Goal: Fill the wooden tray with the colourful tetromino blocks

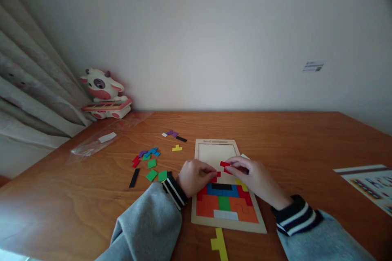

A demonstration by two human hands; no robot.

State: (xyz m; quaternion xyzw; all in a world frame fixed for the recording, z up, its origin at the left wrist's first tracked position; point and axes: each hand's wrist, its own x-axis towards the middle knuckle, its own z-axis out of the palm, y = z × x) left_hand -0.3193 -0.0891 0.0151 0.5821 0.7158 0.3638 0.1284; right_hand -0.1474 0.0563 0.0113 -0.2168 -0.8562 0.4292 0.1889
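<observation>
A wooden puzzle tray [202, 217] lies on the table in front of me, its lower half filled with coloured pieces. My right hand [254, 177] pinches a red piece [225, 164] above the tray's bare upper part. My left hand [192, 176] is curled at the tray's left edge, its fingertips on another red piece [215, 177] lying in the tray. Loose coloured pieces [150, 159] lie scattered to the left of the tray. A yellow piece [219, 244] rests just below the tray's front edge.
A cow toy [104, 94] stands at the back left by the curtain. A clear plastic bag [94, 142] lies on the wooden table [290, 138]. A printed sheet [370, 183] sits at the right edge. A black strip [134, 178] lies at the left.
</observation>
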